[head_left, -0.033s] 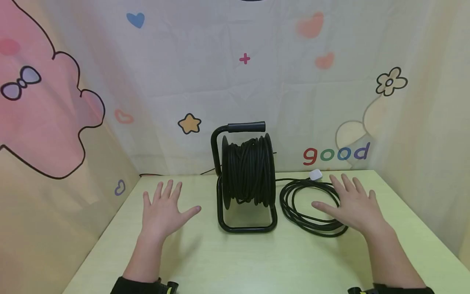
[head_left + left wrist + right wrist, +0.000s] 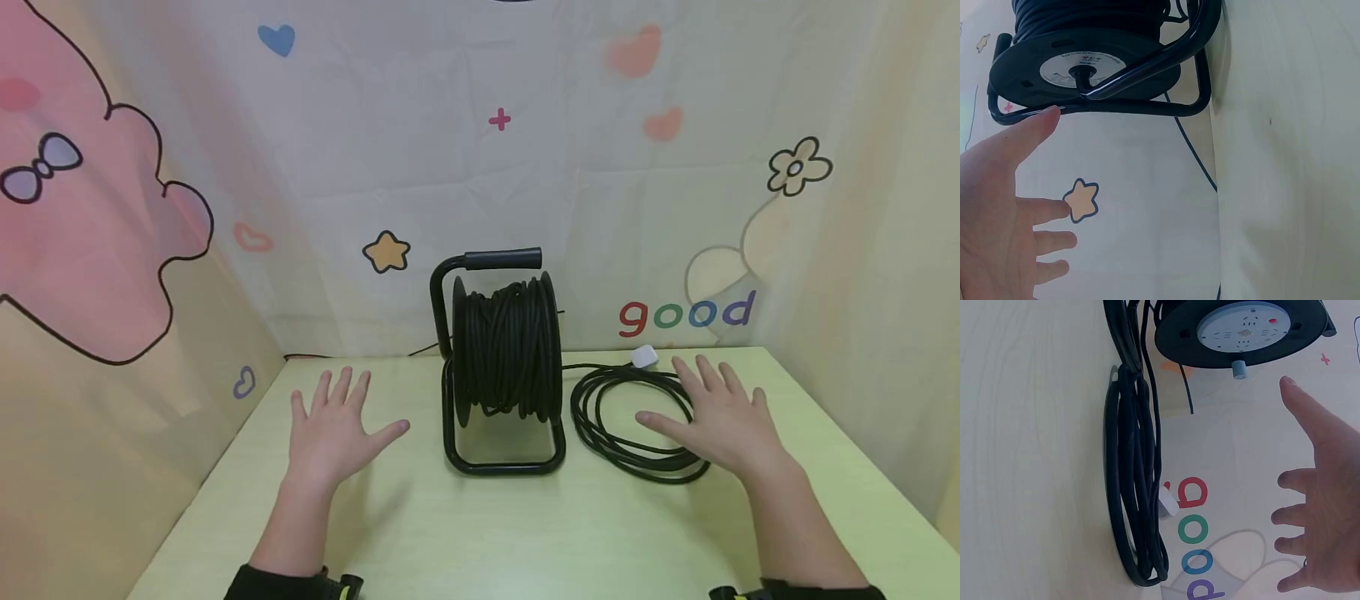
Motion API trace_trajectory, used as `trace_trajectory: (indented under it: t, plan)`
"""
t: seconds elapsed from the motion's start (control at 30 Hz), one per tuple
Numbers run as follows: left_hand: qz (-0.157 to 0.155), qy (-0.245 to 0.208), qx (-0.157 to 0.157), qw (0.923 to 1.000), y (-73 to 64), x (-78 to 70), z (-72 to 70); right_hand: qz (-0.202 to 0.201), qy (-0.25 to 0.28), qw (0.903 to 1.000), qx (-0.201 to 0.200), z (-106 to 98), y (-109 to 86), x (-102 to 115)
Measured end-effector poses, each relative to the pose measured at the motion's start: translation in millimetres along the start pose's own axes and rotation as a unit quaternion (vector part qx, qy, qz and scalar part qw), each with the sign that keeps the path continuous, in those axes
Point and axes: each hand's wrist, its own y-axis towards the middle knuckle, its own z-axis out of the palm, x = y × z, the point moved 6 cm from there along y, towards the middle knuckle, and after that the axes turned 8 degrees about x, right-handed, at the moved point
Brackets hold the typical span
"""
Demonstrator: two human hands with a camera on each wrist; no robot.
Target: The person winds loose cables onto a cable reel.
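Observation:
A black cable reel (image 2: 508, 350) stands upright on the table, wound thick with cable, its grip handle (image 2: 502, 259) at the top. To its right a loose length of cable (image 2: 611, 446) lies in a flat coil, ending near a white plug (image 2: 644, 357). My left hand (image 2: 330, 442) is held over the table left of the reel, fingers spread, holding nothing. Fingers spread too, my right hand (image 2: 731, 429) overlaps the coil's right side in the head view and holds nothing. The right wrist view shows a grey socket panel (image 2: 1244, 328) with a small knob (image 2: 1239, 369) on the reel's side.
The pale table (image 2: 495, 542) reaches back to a printed cloth backdrop (image 2: 420, 125), with cloth along both sides. A thin dark cord (image 2: 1191, 147) runs behind the reel near the table's back edge.

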Motion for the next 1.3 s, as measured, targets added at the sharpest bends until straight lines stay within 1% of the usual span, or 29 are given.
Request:
trace_trajectory:
  t: [0.3, 0.43, 0.53, 0.67, 0.73, 0.83, 0.97, 1.03, 1.17, 1.23, 1.3]
  plan:
    - [0.001, -0.003, -0.003, 1.0, -1.4, 1.0, -2.2, -0.011, -0.001, 0.9999, -0.007, 0.9, -0.4, 0.9]
    - [0.001, -0.006, -0.007, 1.0, -1.9, 0.8, -3.5, -0.023, 0.003, 0.9995, -0.022, -1.7, -1.7, -0.4]
    - [0.004, -0.014, -0.021, 0.9997, -2.0, 0.4, -6.9, -0.04, 0.012, 0.9982, -0.044, -6.4, -2.5, 1.0]
    - [0.015, -0.042, -0.059, 0.9972, -1.7, -2.2, -16.1, -0.069, 0.036, 0.9938, -0.079, -15.6, -3.4, 6.6]
    - [0.025, -0.068, -0.079, 0.9942, -1.5, -4.3, -20.8, -0.088, 0.052, 0.9895, -0.103, -21.3, -4.2, 10.3]
    - [0.039, -0.108, -0.104, 0.9879, -1.1, -7.7, -27.1, -0.115, 0.084, 0.9806, -0.135, -29.5, -6.0, 15.7]
    - [0.056, -0.151, -0.141, 0.9769, 0.8, -13.4, -38.5, -0.131, 0.135, 0.9686, -0.163, -37.4, -8.5, 20.0]
    - [0.067, -0.164, -0.165, 0.9702, 2.3, -18.7, -47.1, -0.137, 0.162, 0.962, -0.172, -40.6, -9.5, 21.6]
    - [0.097, -0.182, -0.205, 0.9568, 6.0, -34.7, -67.9, -0.153, 0.214, 0.9443, -0.198, -47.2, -11.2, 23.9]
    - [0.11, -0.184, -0.216, 0.9525, 8.7, -43.9, -77.9, -0.157, 0.236, 0.9357, -0.21, -50.3, -11.9, 24.6]
    - [0.123, -0.183, -0.22, 0.9502, 12.1, -53.0, -86.8, -0.158, 0.253, 0.9291, -0.219, -52.6, -12.1, 24.9]
